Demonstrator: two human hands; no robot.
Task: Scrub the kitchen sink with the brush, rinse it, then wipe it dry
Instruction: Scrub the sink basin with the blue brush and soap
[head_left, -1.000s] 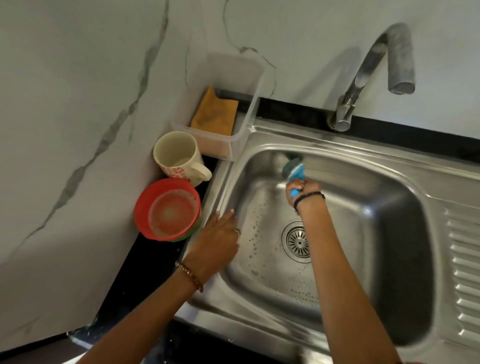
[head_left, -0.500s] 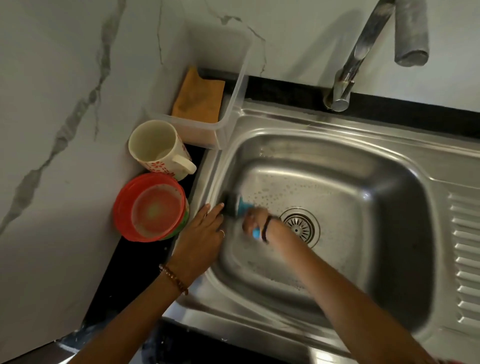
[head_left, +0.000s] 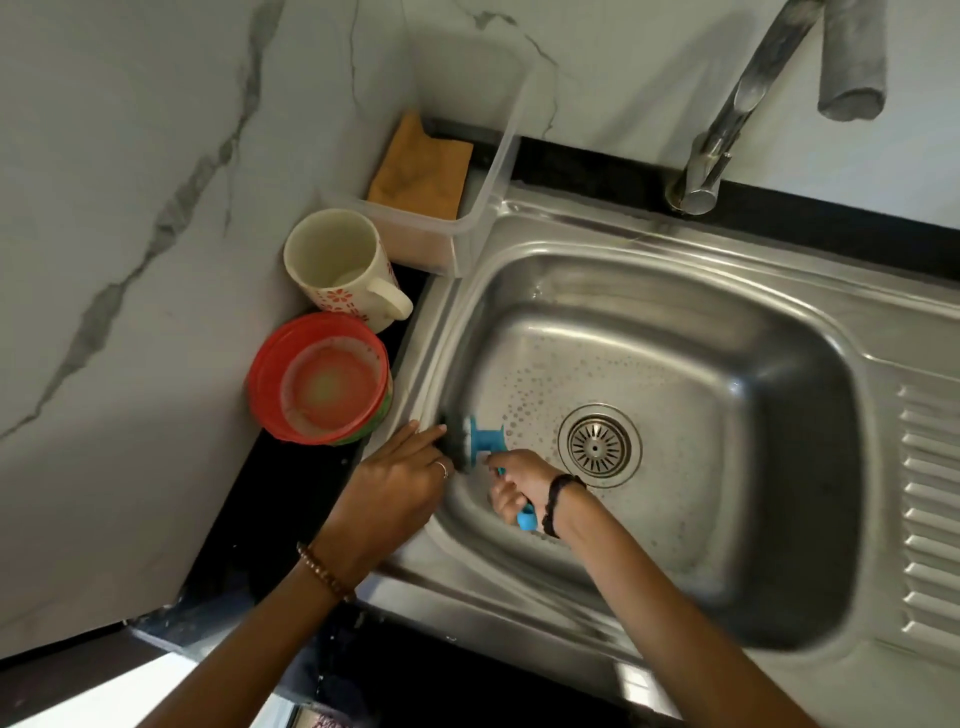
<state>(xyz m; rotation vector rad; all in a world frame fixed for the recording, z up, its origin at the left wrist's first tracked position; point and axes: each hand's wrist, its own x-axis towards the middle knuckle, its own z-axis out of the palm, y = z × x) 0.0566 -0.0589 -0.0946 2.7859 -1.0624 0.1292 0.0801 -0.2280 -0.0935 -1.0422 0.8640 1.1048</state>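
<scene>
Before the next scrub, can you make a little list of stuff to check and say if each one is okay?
1. Brush held firmly: ok, the right hand grips its blue handle.
2. Bristles against the steel: ok, the dark head presses the left wall of the sink.
3. Left hand out of the brush's way: not ok, its fingers rest on the rim right beside the head.
4. Drain free of things: ok, only the strainer shows.
5. Tap off: ok, no water is running.
6. Soap on the brush: cannot tell.
</scene>
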